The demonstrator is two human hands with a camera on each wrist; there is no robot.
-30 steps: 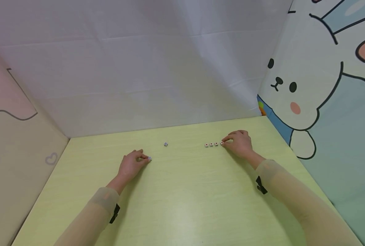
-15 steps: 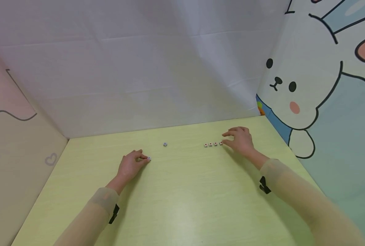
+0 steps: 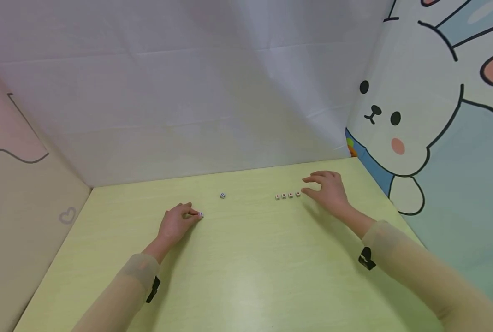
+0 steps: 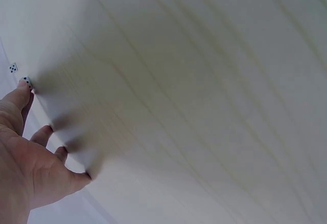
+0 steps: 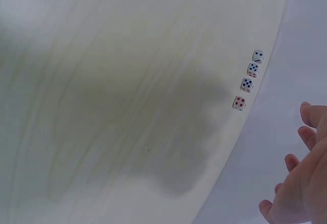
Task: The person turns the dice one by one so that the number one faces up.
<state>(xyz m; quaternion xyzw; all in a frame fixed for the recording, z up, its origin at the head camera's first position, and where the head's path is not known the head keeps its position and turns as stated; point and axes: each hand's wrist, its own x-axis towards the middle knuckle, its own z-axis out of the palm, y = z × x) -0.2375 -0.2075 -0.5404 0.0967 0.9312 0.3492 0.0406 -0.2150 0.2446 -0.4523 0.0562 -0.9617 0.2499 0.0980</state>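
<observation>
On the worktop (image 3: 238,263), left hand (image 3: 175,225) pinches one die (image 3: 201,215), right hand (image 3: 328,190) hangs empty beside four dice (image 3: 284,196) near the far edge, likely light, hard, best nipped by opposite faces.

Four white dice (image 3: 284,196) in row; lone die (image 3: 222,195) apart; pinched die (image 3: 201,215).

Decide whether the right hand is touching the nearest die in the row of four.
Apart. The right wrist view shows it: a plain gap lies between the right hand and the nearest die.
</observation>
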